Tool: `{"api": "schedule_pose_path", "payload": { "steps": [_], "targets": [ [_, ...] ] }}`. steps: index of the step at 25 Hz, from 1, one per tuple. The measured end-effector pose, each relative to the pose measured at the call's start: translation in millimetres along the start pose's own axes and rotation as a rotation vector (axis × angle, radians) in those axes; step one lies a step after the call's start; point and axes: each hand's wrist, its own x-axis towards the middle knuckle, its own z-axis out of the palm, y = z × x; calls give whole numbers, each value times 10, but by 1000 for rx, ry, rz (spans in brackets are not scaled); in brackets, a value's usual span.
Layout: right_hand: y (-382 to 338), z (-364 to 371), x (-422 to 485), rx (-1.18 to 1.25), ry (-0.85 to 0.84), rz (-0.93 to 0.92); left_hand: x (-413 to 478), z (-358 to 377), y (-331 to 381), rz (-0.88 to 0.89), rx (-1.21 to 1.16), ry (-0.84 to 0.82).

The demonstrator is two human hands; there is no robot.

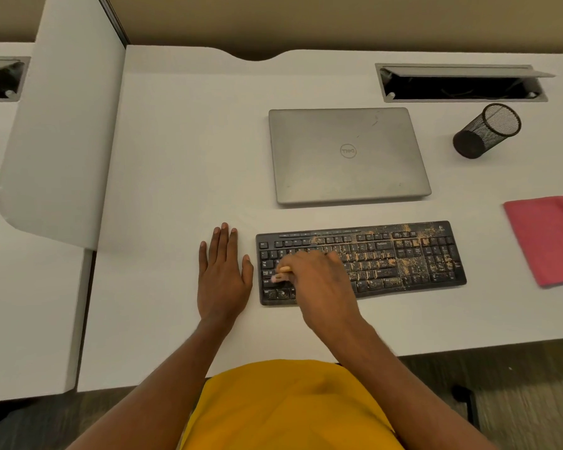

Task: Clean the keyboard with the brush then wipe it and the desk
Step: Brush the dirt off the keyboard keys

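Note:
A black keyboard (pixel 403 258) lies on the white desk (pixel 182 177), with orange-brown crumbs thick over its middle and right keys. My right hand (pixel 316 280) is blurred over the keyboard's left half and grips a small brush (pixel 281 274), whose light tip shows at the left keys. My left hand (pixel 223 271) rests flat on the desk just left of the keyboard, fingers straight, holding nothing. A folded pink cloth (pixel 545 238) lies on the desk to the right of the keyboard.
A shut grey laptop (pixel 348 154) lies behind the keyboard. A black mesh pen cup (pixel 486 131) lies tipped on its side at the back right. An open cable hatch (pixel 462 84) is cut into the desk's rear. A white partition panel (pixel 62 125) stands at left.

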Motion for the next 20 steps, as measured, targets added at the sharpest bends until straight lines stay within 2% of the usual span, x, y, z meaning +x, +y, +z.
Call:
{"api": "schedule_pose_path", "payload": {
  "steps": [5,10,13,20],
  "targets": [
    [185,-169,-158,-162,60,187,3,0,0,5,-1,7],
    [-79,-22,-107,31,-30,-16,-1,9,1,7,8,10],
    [-117,48,-104,-5,-35,-54,-3,13,-4,5,5,11],
    [181,-133,-271,-155,22,178,-3,5,-2,14,-5,18]
  ]
}}
